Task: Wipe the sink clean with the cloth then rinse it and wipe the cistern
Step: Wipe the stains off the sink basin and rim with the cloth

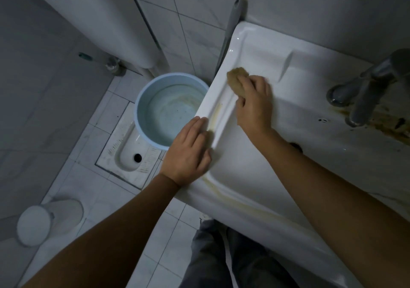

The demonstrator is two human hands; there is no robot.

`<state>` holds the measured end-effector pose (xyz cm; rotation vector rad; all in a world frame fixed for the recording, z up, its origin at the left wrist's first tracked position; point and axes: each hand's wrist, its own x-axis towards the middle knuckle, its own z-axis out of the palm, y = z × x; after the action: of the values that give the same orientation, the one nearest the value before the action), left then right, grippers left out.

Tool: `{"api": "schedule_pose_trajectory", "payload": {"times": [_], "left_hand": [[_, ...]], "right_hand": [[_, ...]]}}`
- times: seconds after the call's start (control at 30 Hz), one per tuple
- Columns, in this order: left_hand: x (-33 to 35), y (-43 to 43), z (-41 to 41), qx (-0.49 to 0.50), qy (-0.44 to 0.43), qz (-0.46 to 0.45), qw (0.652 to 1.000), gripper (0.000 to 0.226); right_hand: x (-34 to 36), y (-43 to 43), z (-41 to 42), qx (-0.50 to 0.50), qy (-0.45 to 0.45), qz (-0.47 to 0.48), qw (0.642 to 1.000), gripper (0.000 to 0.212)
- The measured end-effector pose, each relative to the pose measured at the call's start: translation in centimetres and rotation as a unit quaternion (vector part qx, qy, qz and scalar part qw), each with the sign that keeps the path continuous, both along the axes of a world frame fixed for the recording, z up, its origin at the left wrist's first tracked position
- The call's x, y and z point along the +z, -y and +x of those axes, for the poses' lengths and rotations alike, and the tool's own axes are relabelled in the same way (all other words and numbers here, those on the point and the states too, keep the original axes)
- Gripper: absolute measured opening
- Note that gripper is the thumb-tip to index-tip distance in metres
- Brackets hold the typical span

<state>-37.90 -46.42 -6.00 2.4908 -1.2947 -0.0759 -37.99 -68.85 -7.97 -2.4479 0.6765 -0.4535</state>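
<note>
the cloth, a tan wad, sits on the sink's left ledge near its far left corner, just inside the raised rim. my right hand is on top of it, fingers curled over the wad and holding it down against the porcelain; only the far end of the cloth pokes out past the fingertips. my left hand lies flat on the sink's left rim, closer to me, fingers straight and together, thumb on the inner side of the rim, holding nothing.

a yellowish streak runs along the left ledge between the two hands, and a longer one follows the near rim. at the sink's back edge stands the tap, with brown grime spread around its base. the drain shows partly behind my right forearm.

the cistern hangs on the wall well to the left of the sink, not touched by either hand.

on the floor, just beside the sink's left edge and partly under it, is a blue bucket with a brownish ring inside. a squat pan is set in the tiles beside it, and a white bin stands nearer the left edge of view. a grey handle leans on the wall behind the sink's far left corner.
</note>
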Motion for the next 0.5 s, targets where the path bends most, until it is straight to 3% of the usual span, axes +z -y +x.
{"api": "schedule_pose_trajectory", "payload": {"times": [0.13,0.37,0.5], "left_hand": [[-0.2,-0.1,0.0,0.001,0.001,-0.009,1.000,0.039],[0.4,-0.6,-0.3,-0.003,-0.011,-0.025,1.000,0.043],[1.2,-3.6,-2.0,-0.004,-0.002,-0.039,0.999,0.043]], "right_hand": [[-0.4,-3.1,-1.5,0.024,0.012,0.037,0.999,0.064],[0.2,-5.3,-7.8,0.199,-0.023,0.040,0.979,0.061],[0.8,-6.3,-8.9,0.220,-0.041,0.075,0.972,0.060]]}}
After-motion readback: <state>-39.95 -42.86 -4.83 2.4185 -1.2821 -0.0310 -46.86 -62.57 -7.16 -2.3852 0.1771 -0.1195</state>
